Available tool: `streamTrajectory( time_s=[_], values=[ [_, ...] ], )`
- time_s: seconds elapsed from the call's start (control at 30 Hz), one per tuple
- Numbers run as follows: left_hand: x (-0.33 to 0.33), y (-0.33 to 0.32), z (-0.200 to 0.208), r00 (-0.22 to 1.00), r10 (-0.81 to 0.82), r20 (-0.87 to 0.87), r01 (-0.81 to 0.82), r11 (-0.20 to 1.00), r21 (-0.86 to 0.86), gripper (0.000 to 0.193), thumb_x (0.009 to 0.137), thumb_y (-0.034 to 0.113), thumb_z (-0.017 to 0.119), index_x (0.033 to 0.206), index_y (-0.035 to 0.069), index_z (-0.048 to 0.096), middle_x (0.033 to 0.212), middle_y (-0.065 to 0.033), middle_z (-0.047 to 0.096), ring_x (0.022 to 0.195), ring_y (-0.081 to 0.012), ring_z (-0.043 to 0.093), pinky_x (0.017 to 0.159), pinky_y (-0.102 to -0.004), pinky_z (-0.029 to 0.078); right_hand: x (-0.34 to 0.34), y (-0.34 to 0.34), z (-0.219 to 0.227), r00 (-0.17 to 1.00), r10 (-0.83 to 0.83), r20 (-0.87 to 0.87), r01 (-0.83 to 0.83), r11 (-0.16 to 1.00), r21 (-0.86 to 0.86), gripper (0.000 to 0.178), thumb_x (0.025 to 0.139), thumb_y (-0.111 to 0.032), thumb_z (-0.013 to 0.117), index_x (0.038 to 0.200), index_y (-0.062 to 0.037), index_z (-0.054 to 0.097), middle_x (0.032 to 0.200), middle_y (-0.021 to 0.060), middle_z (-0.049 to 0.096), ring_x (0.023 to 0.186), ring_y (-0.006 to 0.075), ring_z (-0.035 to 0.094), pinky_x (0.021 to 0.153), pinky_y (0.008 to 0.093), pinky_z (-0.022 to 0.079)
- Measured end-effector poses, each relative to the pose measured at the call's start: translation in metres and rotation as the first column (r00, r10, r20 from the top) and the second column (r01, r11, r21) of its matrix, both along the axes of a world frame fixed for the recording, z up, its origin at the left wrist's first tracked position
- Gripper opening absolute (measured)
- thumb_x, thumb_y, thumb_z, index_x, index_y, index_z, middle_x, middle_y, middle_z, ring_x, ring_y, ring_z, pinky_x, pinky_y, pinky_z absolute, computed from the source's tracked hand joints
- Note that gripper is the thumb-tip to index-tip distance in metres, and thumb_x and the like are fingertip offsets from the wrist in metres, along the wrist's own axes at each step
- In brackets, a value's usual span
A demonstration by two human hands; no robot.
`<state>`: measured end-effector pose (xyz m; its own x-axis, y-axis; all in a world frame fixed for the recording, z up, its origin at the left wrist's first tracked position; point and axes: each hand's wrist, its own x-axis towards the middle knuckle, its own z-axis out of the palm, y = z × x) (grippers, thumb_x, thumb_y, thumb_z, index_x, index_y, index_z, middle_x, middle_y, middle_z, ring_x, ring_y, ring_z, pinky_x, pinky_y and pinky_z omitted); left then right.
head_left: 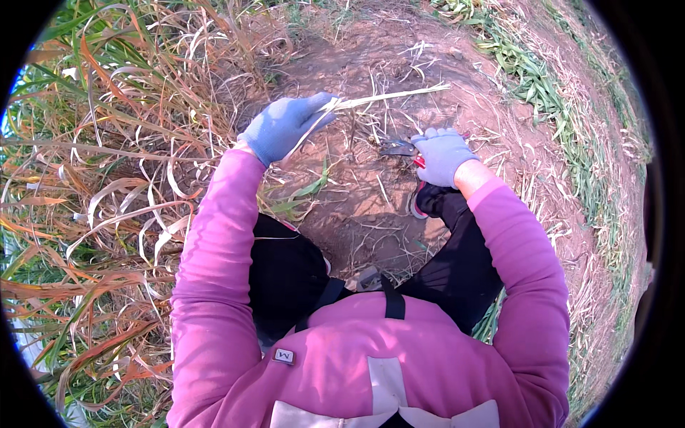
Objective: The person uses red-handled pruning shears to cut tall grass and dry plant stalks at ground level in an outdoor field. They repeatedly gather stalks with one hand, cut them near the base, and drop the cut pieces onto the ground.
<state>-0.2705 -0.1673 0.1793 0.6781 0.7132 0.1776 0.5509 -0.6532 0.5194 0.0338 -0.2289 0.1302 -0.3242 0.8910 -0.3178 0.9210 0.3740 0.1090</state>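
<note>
My left hand [282,127], in a light blue-grey glove, is closed around a few pale dry stalks [389,95]. The stalks point to the right above the soil, and a thin leaf strip trails down past the wrist. To the right, my right hand [444,153], gloved alike, grips red-handled pruning shears [419,161]. Their dark metal blades [397,148] point left, low over the ground near some short dry stubble [376,128]. A gap separates the shears from the stalks. Part of the handles is hidden under my right fingers.
Tall green and browning grass-like plants [121,178] crowd the left side. Reddish-brown soil [357,207] strewn with straw lies between my black-trousered legs. On the right, a row of cut green leaves [531,82] and dry straw [571,264] covers the ground.
</note>
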Motion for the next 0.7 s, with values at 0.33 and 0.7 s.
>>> streamTrajectory(
  time_s=[0.33, 0.7],
  values=[
    [0.01, -0.006, -0.001, 0.999, -0.032, -0.042, 0.033, 0.999, 0.012, 0.03, 0.093, 0.033, 0.052, 0.113, 0.012, 0.057, 0.078, -0.0166, 0.061, 0.073, -0.0356, 0.058, 0.064, -0.0415, 0.046, -0.023, -0.002, 0.005, 0.988, 0.075, -0.132, -0.073, 0.997, 0.019, 0.046, 0.077, -0.029, 0.062, 0.118, -0.0087, 0.054, 0.105, 0.0145, 0.057, 0.105, 0.0297, 0.054, 0.09, 0.0409, 0.041],
    [0.008, -0.002, -0.014, 0.998, 0.055, -0.039, -0.056, 0.998, -0.023, 0.029, 0.093, 0.035, 0.052, 0.112, 0.013, 0.057, 0.083, -0.0188, 0.064, 0.081, -0.0388, 0.061, 0.069, -0.0442, 0.048, -0.036, -0.004, 0.015, 0.993, 0.099, -0.06, -0.107, 0.981, -0.16, 0.042, 0.08, -0.036, 0.062, 0.109, -0.0068, 0.056, 0.096, 0.0156, 0.064, 0.09, 0.0326, 0.063, 0.079, 0.0424, 0.049]
  ],
)
